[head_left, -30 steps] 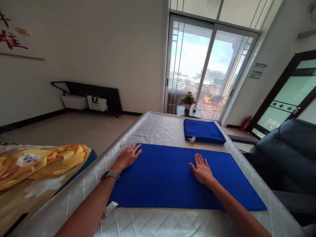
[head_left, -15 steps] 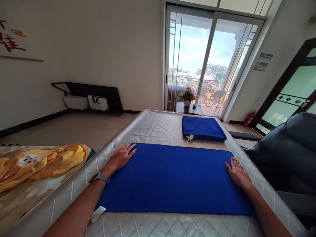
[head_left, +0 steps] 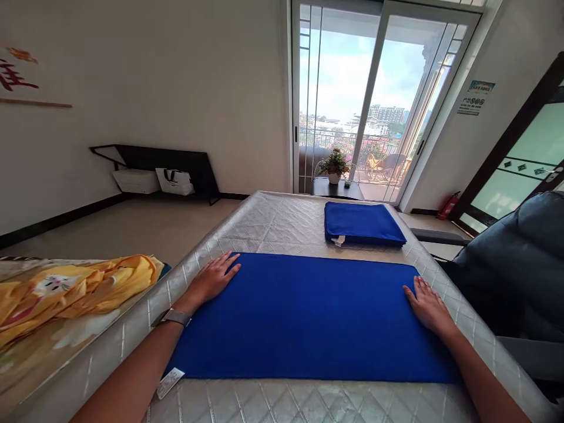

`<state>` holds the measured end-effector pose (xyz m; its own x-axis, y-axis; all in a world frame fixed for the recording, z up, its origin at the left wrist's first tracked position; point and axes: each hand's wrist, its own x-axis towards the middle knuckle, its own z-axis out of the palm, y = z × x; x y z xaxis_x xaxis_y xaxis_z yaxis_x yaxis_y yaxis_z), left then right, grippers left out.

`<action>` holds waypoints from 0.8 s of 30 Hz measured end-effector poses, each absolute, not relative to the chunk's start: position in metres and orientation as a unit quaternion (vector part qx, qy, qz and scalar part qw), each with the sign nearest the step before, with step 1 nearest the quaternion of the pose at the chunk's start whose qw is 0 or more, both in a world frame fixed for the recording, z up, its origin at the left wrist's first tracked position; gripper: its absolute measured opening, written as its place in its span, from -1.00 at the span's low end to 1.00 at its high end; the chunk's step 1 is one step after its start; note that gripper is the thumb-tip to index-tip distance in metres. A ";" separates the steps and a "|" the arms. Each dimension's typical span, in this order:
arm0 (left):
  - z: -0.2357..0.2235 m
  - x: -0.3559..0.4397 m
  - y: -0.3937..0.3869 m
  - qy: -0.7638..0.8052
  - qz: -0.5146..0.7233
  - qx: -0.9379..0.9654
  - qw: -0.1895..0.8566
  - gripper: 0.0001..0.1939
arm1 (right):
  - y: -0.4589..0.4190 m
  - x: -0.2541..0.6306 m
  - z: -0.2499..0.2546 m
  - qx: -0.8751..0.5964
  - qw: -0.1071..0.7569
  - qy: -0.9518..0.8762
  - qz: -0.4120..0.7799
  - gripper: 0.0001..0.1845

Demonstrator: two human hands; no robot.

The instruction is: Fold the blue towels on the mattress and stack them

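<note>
"What's nearest?"

"A quilted silver mattress, with a white tag sticking out at the near left corner of a blue cloth."

"How does the cloth lie?"

"Flat on the mattress, a long panel running from left to right."

"And the hands?"

"The left hand rests palm down at the cloth's left edge, close to the far corner, with a band around the wrist. The right hand rests palm down along the right edge."

"Fingers?"

"Stretched out flat on both, thumbs wide of the rest."

"Beyond that?"

"A folded blue stack towards the far right of the mattress, just past the cloth. Farther off, a potted plant before a sliding glass door."
</note>
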<state>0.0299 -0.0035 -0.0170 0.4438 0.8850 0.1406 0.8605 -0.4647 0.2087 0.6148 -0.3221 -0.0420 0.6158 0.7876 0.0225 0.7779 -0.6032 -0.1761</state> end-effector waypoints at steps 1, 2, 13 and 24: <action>-0.016 0.031 -0.004 0.514 0.114 0.849 0.051 -0.26 | -0.322 0.615 -0.042 -0.895 0.084 -0.438 0.027 -0.02; -0.015 0.031 -0.005 0.513 0.111 0.850 0.049 -0.26 | -0.322 0.615 -0.043 -0.895 0.084 -0.438 0.026 -0.02; -0.004 0.038 -0.016 0.523 0.092 0.847 0.036 -0.27 | -0.323 0.621 -0.049 -0.892 0.098 -0.440 0.020 0.01; -0.008 0.038 -0.017 0.525 0.112 0.843 0.037 -0.31 | -0.324 0.625 -0.053 -0.890 0.107 -0.442 0.015 -0.01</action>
